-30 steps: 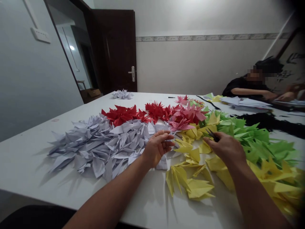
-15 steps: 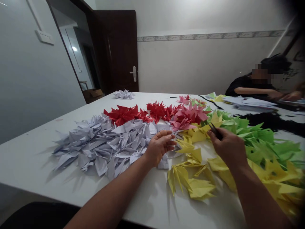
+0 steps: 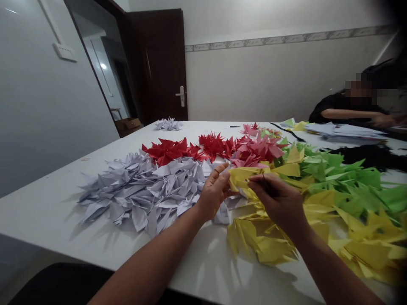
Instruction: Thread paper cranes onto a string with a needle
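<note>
My left hand (image 3: 216, 191) is closed on the near edge of a yellow folded paper piece (image 3: 243, 174), pointed like an origami crane. Opposite it, my right hand (image 3: 281, 203) is closed in a pinch around dark tweezers, mostly hidden by the fingers, at the same yellow paper. Below both hands lie more yellow folded papers (image 3: 273, 250) on the white table (image 3: 203, 271). A wide heap of white folded papers (image 3: 133, 190) spreads left of my left hand. Green folded papers (image 3: 337, 173) lie beyond my right hand.
Red folded papers (image 3: 168, 150) and pink ones (image 3: 260, 148) lie behind the white heap. A small white pile (image 3: 168, 124) sits at the far edge. At right are black material (image 3: 365, 156), stacked paper sheets (image 3: 346, 130) and a seated person (image 3: 343, 111). A brown door (image 3: 155, 63) stands behind.
My right hand has moved left with the tweezers, toward my left hand. A yellow folded paper has come between the hands, and my left hand has closed on it.
</note>
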Demonstrator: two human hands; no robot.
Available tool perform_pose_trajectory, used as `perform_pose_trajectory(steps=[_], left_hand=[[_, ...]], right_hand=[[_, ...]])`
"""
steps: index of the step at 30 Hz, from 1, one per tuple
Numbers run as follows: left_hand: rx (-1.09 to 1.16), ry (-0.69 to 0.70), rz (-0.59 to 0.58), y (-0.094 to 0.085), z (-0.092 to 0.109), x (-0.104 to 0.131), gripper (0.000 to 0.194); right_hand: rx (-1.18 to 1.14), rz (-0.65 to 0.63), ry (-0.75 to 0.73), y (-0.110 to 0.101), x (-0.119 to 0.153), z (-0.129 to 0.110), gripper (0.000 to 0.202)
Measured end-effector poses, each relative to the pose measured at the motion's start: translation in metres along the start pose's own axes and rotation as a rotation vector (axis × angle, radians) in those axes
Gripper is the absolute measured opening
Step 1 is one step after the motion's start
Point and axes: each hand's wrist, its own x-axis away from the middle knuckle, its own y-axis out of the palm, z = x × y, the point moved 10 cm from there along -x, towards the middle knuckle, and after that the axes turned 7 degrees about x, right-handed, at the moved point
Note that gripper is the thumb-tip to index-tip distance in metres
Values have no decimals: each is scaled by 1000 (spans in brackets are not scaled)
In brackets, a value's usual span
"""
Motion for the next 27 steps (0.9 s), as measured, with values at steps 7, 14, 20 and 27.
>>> perform_pose_trajectory(steps=[7,14,20,27], left_hand=[[155,-77,71,-4,-3,-2,24],[237,-41,119,-9,4,-5,15],[250,-41,64,-2,3,-2,29],[232,-69,-3,3,-3,-1,34]], right_hand=[[-7,15,6,0,2,1,17],[-70,-77,63,4,4,-2,24],[103,-287,67,35,7,2,28],[146,-277,124,38,7,15,28]])
